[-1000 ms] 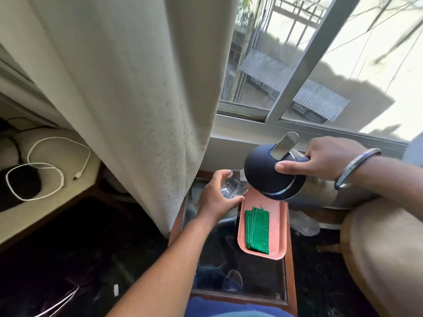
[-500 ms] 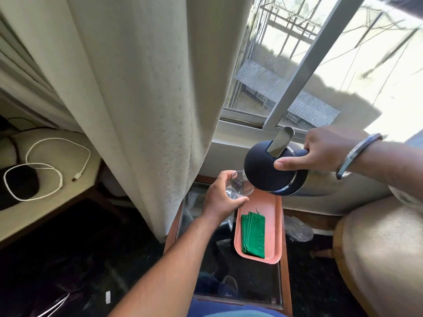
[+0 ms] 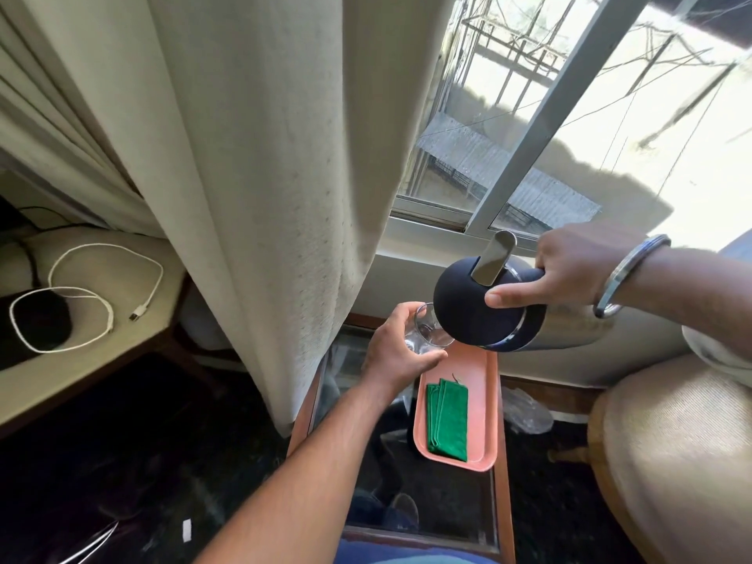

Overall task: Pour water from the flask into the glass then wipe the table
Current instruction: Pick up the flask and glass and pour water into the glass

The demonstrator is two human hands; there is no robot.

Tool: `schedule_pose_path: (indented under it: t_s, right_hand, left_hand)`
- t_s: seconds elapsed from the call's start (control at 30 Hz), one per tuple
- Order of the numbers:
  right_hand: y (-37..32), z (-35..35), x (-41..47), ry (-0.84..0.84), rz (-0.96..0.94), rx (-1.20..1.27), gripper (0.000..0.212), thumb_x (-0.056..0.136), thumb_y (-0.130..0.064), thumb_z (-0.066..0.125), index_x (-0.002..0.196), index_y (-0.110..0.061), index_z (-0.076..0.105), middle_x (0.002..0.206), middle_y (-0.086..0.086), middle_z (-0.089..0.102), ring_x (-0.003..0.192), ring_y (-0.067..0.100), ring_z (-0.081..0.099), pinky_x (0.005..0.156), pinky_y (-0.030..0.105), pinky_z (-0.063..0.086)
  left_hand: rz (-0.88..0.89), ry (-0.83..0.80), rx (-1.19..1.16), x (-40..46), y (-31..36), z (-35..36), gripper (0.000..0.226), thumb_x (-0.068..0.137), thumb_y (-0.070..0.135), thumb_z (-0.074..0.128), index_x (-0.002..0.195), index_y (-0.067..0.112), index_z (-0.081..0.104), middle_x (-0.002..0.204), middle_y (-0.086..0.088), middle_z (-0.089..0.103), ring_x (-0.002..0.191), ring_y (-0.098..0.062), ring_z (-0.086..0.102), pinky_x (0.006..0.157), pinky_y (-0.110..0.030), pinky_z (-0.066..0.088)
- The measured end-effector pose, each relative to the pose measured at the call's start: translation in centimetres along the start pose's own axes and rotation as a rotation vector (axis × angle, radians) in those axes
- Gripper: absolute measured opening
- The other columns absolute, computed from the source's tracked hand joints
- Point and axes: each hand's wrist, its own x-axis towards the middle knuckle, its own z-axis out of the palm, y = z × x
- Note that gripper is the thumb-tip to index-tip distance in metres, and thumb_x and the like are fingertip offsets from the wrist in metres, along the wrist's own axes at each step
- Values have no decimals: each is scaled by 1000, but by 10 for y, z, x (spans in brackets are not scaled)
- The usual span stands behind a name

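My right hand grips the flask, a steel body with a dark blue domed top and a raised silver lever. The flask is tipped over sideways, its top leaning onto the rim of the clear glass. My left hand wraps around the glass and holds it tilted toward the flask, above the far end of the pink tray. A folded green cloth lies on the tray. The tray rests on a narrow glass-topped table with a wooden frame. I cannot make out a stream of water.
A heavy cream curtain hangs just left of the table, touching its left edge. The window sill runs behind. A beige cushioned chair stands to the right. At left a white USB cable lies on a ledge. Crumpled plastic lies on the floor.
The flask and my right hand have shifted slightly higher and stay tipped at the glass. My left hand keeps the glass in place. The view has tilted up a little.
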Motion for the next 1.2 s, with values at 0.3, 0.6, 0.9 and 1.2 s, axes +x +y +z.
schedule_pose_path:
  t_s: [0.3,0.6,0.9,1.2]
  right_hand:
    - [-2,-5,-1,2,-13,-65,103,25,-112,11,41,-14,37,40,-3,34,43,21,33,49,31,27]
    - [-1,-11,-3,17,-34,-127,100,27,-112,11,42,-16,36,40,-5,31,43,19,29,47,31,25]
    - [-3,-22,-6,42,-69,-170,99,26,-111,10,42,-17,35,38,-6,29,40,18,28,45,30,25]
    - [0,-29,-3,62,-93,-181,99,26,-111,10,41,-16,33,37,-6,28,39,18,28,45,30,26]
  left_hand:
    - [20,13,-16,0,3,-2,73,59,39,90,122,40,52,110,18,69,103,3,63,87,-21,54]
    - [11,14,-15,-2,6,1,74,61,35,92,124,35,54,115,14,69,105,1,63,91,-26,55]
    - [-9,8,-26,-2,15,1,71,59,36,91,118,43,52,108,19,68,100,6,62,80,-9,48]
    - [-2,34,-27,1,19,2,71,59,34,91,120,37,55,110,14,70,101,-3,65,88,-29,56]
